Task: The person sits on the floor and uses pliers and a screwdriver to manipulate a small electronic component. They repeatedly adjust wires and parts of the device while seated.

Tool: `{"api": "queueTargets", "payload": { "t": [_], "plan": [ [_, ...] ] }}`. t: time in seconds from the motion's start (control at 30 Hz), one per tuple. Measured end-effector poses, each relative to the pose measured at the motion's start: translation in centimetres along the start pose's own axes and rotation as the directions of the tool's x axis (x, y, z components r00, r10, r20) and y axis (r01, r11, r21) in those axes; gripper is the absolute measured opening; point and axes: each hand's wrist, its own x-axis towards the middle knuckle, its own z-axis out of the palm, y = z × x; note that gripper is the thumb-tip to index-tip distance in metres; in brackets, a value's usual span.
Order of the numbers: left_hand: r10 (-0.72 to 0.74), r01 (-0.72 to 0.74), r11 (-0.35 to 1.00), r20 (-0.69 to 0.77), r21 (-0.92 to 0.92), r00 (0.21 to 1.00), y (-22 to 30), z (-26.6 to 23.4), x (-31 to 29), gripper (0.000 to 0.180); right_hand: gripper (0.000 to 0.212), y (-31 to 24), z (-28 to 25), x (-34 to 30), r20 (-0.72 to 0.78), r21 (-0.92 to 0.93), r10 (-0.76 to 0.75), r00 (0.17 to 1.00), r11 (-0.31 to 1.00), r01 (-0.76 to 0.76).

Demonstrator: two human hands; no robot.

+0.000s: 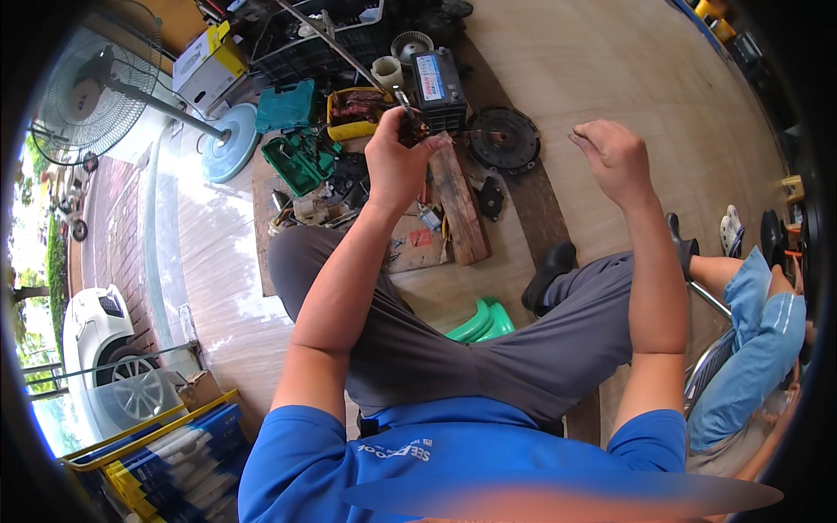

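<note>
My left hand (pixel 397 166) is raised over the work area, thumb and fingers closed around a small dark part (pixel 411 129) with copper-coloured bits. The fingers hide much of it, so its kind is unclear. Out to the right, my right hand (pixel 617 157) is held in a pinch; whatever lies between its fingertips is too small to make out. Below and beside my left hand is a wooden block (pixel 459 205). A round black disc-shaped part (pixel 504 140) lies on the floor between my two hands.
Beyond my left hand stand a car battery (pixel 438 80), a yellow tray (pixel 349 131) and an open green tool case (pixel 301 164). Loose parts cover a board (pixel 423 253). A standing fan (pixel 96 91) is at far left, a green stool (pixel 484 322) between my legs, a seated person (pixel 750 331) at right.
</note>
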Motion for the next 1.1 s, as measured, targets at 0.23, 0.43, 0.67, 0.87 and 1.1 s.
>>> {"api": "queueTargets", "payload": {
  "t": [0.23, 0.43, 0.67, 0.87, 1.1],
  "plan": [
    [-0.221, 0.164, 0.661, 0.018, -0.733, 0.975, -0.1, -1.6, 1.7, 0.027, 0.009, 0.4, 0.1, 0.0, 0.052, 0.013, 0.077, 0.996, 0.997, -0.078],
    [-0.326, 0.349, 0.17, 0.282, -0.922, 0.902, -1.2, -3.9, 3.0, 0.016, 0.01, 1.0, 0.1, 0.1, 0.082, 0.048, 0.097, 0.992, 0.994, -0.101],
    [-0.227, 0.324, 0.219, 0.274, -0.92, 0.934, -1.1, -4.8, 3.1, 0.025, 0.013, 2.7, 0.4, 0.5, 0.1, 0.102, 0.171, 0.98, 0.978, -0.181],
    [-0.139, 0.362, 0.388, 0.334, -0.847, 0.932, -0.1, -3.7, 2.0, 0.031, 0.071, 2.6, 2.4, -1.2, 0.529, -0.12, 0.26, 0.808, 0.965, -0.232],
    [0.021, 0.521, 0.371, 0.568, -0.769, 0.823, 0.9, -0.3, -0.3, 0.052, 0.09, -4.2, 7.7, -0.4, 0.54, 0.623, -0.037, 0.841, 0.689, -0.37]
  ]
}}
